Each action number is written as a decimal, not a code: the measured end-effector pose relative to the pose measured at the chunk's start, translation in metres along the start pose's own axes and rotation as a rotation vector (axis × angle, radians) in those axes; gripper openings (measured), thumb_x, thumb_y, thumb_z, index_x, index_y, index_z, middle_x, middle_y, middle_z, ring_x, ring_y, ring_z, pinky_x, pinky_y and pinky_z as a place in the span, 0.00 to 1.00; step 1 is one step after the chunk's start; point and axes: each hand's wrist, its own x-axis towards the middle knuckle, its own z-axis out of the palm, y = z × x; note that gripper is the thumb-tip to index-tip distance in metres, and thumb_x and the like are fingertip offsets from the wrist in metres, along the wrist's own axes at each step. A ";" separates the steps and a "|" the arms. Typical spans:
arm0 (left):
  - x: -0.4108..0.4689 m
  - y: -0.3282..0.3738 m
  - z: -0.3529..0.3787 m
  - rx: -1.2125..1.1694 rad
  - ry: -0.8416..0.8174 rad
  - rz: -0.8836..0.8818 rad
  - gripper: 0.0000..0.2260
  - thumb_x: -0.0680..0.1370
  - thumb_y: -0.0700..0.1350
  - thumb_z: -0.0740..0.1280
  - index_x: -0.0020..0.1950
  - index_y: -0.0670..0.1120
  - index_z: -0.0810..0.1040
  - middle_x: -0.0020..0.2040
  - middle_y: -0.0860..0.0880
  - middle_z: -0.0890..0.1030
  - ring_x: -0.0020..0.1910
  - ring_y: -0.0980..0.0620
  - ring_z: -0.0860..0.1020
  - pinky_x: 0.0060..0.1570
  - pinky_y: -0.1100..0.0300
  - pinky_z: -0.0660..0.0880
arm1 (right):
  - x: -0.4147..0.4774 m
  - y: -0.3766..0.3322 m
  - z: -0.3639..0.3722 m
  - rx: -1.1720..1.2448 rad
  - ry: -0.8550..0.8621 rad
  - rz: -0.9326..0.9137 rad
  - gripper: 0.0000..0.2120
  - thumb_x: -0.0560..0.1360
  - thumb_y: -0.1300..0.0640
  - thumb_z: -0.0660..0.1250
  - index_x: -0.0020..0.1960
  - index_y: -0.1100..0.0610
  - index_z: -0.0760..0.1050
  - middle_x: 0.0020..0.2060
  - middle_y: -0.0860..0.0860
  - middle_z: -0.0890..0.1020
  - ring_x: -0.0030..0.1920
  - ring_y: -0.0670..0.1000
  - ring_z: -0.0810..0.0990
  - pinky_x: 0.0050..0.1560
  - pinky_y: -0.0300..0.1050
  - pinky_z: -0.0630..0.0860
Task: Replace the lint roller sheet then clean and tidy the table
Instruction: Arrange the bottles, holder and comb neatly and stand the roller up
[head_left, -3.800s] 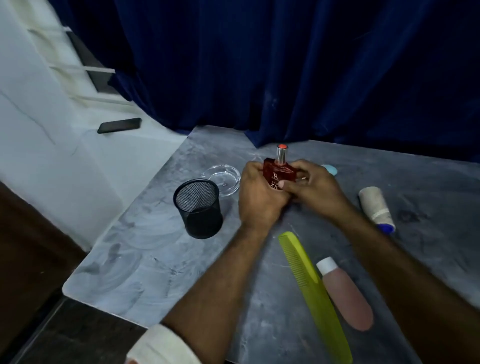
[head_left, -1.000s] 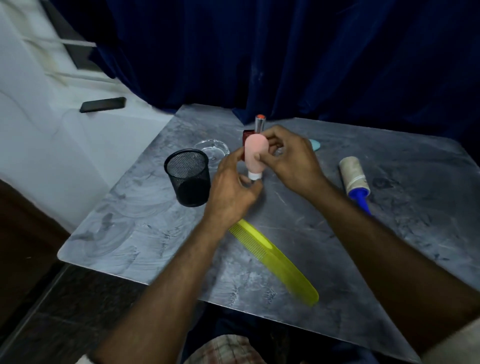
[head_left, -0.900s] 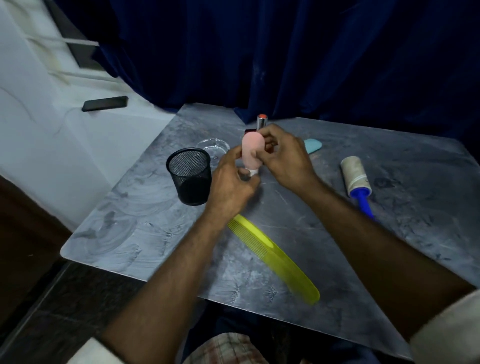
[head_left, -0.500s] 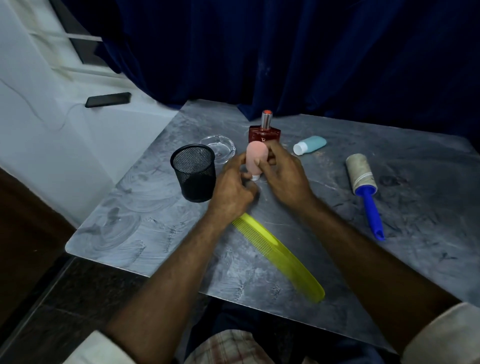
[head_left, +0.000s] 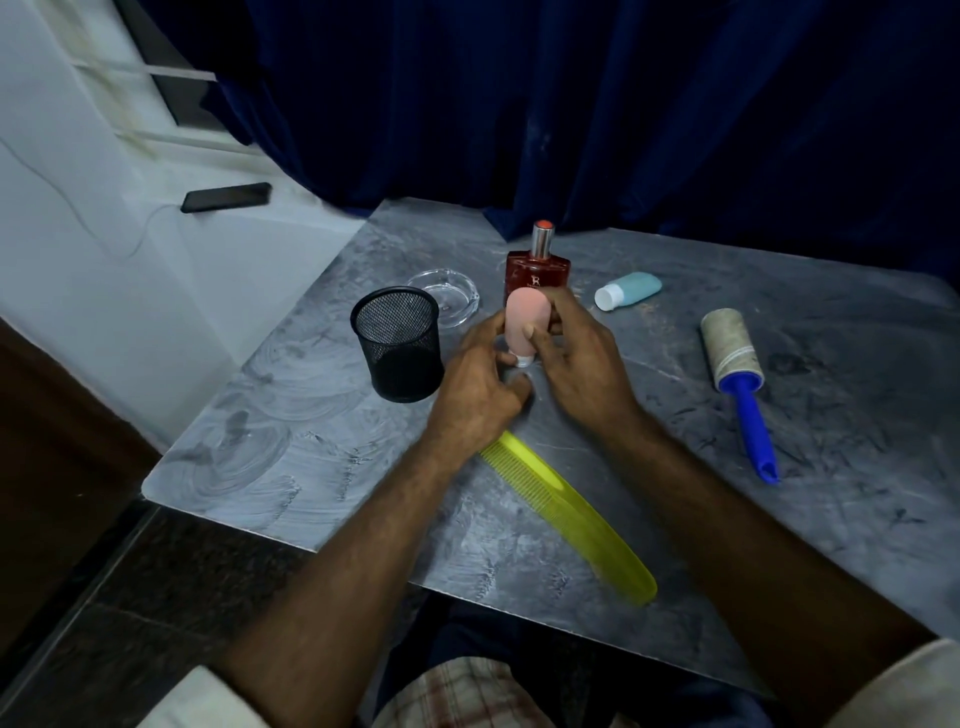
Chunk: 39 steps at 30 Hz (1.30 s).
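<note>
A pink tube bottle (head_left: 525, 325) stands cap-down on the grey table (head_left: 322, 447), just in front of the red perfume bottle (head_left: 537, 270). My right hand (head_left: 579, 364) grips the pink bottle with thumb and fingers. My left hand (head_left: 480, 387) touches its left side near the white cap. The lint roller (head_left: 735, 358), with a dirty sheet and a blue handle, lies flat to the right, away from both hands.
A black mesh cup (head_left: 399, 349) stands left of my hands, with a glass ashtray (head_left: 447, 295) behind it. A light blue bottle (head_left: 628, 290) lies behind the right hand. A yellow-green comb (head_left: 569, 519) lies near the front edge. A phone (head_left: 226, 196) rests on the ledge.
The pink bottle was held cap-down above the table and has come down onto it in front of the perfume bottle. Both hands moved down with it.
</note>
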 end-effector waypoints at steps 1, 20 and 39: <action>0.000 0.000 0.000 0.001 -0.006 -0.005 0.35 0.74 0.35 0.73 0.81 0.49 0.69 0.67 0.51 0.78 0.51 0.64 0.82 0.45 0.74 0.78 | 0.000 0.000 0.000 -0.003 0.000 0.002 0.14 0.85 0.52 0.62 0.69 0.54 0.73 0.60 0.52 0.82 0.58 0.52 0.81 0.57 0.57 0.81; -0.005 0.007 0.000 0.006 0.002 -0.004 0.38 0.75 0.37 0.76 0.83 0.48 0.66 0.74 0.47 0.76 0.55 0.57 0.83 0.48 0.69 0.80 | -0.007 0.006 0.000 0.015 -0.037 0.017 0.24 0.84 0.53 0.64 0.78 0.54 0.65 0.66 0.56 0.81 0.63 0.56 0.81 0.62 0.59 0.79; 0.035 0.125 0.058 0.014 0.043 0.471 0.16 0.76 0.35 0.70 0.64 0.41 0.82 0.59 0.45 0.84 0.58 0.50 0.83 0.60 0.61 0.78 | -0.109 0.008 -0.087 0.419 0.510 0.302 0.19 0.76 0.63 0.69 0.64 0.49 0.74 0.54 0.50 0.85 0.52 0.45 0.85 0.51 0.29 0.77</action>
